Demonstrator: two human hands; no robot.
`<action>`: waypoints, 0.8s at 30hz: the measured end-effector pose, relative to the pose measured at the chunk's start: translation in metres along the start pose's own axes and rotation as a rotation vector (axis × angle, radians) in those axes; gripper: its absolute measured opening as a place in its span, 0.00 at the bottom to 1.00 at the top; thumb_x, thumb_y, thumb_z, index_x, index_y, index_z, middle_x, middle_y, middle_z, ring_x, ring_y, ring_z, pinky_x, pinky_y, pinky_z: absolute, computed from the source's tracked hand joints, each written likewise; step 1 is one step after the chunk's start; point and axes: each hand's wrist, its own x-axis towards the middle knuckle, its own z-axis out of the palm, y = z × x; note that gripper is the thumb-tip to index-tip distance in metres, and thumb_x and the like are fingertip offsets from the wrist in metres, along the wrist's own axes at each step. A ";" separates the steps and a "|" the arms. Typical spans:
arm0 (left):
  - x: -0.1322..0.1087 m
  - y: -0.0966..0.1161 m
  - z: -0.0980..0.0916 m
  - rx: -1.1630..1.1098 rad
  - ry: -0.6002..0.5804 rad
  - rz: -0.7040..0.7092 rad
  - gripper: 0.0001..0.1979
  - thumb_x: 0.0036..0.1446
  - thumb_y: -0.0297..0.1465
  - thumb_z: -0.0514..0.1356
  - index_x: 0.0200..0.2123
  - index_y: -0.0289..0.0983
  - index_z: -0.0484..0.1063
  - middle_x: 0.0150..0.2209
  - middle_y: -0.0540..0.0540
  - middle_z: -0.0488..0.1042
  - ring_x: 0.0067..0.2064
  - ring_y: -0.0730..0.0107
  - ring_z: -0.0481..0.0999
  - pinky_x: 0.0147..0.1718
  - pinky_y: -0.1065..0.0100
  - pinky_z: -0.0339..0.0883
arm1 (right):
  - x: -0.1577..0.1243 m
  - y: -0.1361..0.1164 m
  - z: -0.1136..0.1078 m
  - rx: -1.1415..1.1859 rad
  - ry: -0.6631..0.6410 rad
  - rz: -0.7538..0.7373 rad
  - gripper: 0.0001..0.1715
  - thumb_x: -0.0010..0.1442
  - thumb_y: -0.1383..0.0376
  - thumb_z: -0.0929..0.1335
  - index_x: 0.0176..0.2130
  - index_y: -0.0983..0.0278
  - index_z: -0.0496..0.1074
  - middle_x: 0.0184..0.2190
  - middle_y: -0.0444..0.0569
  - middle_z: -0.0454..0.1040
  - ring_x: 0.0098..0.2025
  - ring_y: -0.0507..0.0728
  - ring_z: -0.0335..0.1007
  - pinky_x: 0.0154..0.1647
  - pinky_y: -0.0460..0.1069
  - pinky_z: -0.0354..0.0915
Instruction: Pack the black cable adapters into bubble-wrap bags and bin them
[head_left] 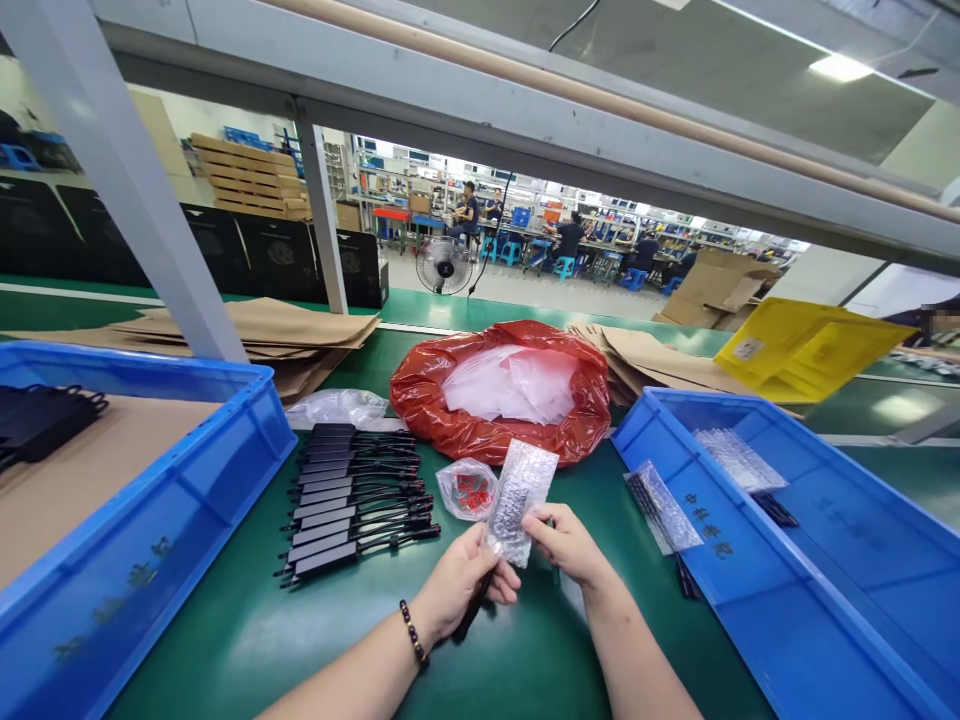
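Note:
In front of me I hold a bubble-wrap bag (529, 472) with a dark device partly inside it. My left hand (474, 570) is closed around the bag's lower end and a black cable (474, 608) that hangs below. The thumb and fingers of my right hand (564, 542) pinch the bag's right edge. To the left lies a row of several flat black devices (330, 515) with short cables. Behind my hands sits a small clear bag with red pieces (466, 490). A red plastic sack (420, 400) full of white bags stands farther back.
Blue bins flank me, one on the left (255, 400) and one on the right (739, 540). A bagged device (664, 508) leans against the right bin. Cardboard sheets (300, 335) and a yellow bin (810, 350) lie behind. A slanted grey post (142, 180) rises at left.

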 end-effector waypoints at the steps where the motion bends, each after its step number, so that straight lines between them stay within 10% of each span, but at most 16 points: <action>1: -0.001 -0.001 0.000 0.004 -0.023 -0.023 0.21 0.48 0.39 0.62 0.40 0.35 0.59 0.25 0.44 0.76 0.23 0.70 0.76 0.22 0.74 0.65 | 0.000 0.000 -0.002 0.035 0.052 -0.015 0.27 0.48 0.46 0.68 0.17 0.64 0.59 0.10 0.35 0.52 0.12 0.44 0.43 0.12 0.42 0.41; 12: -0.003 0.000 0.000 -0.077 -0.110 -0.087 0.29 0.40 0.33 0.67 0.46 0.34 0.63 0.31 0.41 0.75 0.32 0.63 0.77 0.29 0.68 0.65 | -0.007 -0.007 -0.001 -0.011 -0.127 -0.011 0.26 0.51 0.49 0.67 0.16 0.64 0.59 0.09 0.36 0.51 0.13 0.44 0.41 0.13 0.42 0.40; 18: 0.000 0.007 0.002 -0.122 -0.030 -0.003 0.18 0.39 0.34 0.68 0.34 0.31 0.72 0.27 0.47 0.72 0.27 0.74 0.69 0.28 0.73 0.60 | -0.007 -0.010 0.003 -0.099 -0.253 -0.076 0.22 0.48 0.51 0.69 0.18 0.66 0.67 0.15 0.41 0.61 0.20 0.48 0.54 0.22 0.44 0.53; 24: -0.001 0.003 0.003 -0.024 -0.067 -0.092 0.17 0.35 0.33 0.69 0.30 0.30 0.72 0.23 0.49 0.70 0.22 0.78 0.64 0.24 0.74 0.56 | -0.001 -0.002 0.008 0.022 0.073 -0.050 0.28 0.50 0.45 0.66 0.17 0.64 0.61 0.11 0.38 0.52 0.16 0.47 0.48 0.16 0.43 0.47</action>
